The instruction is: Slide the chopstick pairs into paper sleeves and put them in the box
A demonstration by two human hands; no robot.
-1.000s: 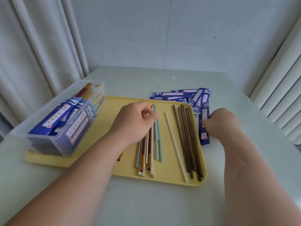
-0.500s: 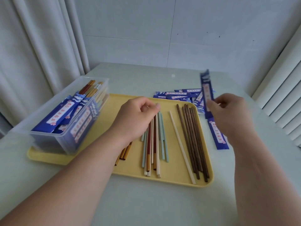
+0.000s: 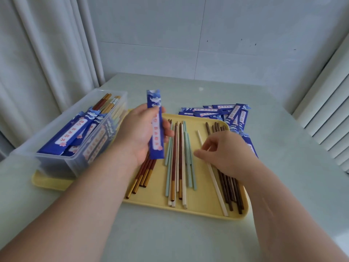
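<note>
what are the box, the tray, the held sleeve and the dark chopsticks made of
Box: clear, slightly frosted plastic; its contents show through the walls.
Tray: probably matte yellow plastic, with a smooth rounded rim.
Held sleeve: printed paper, thin and flat, blue with a pale label.
Dark chopsticks: likely wood, matte brown; grain is too fine to confirm.

text: none legible | paper sleeve (image 3: pixel 157 133) label: red characters, too blurred
</note>
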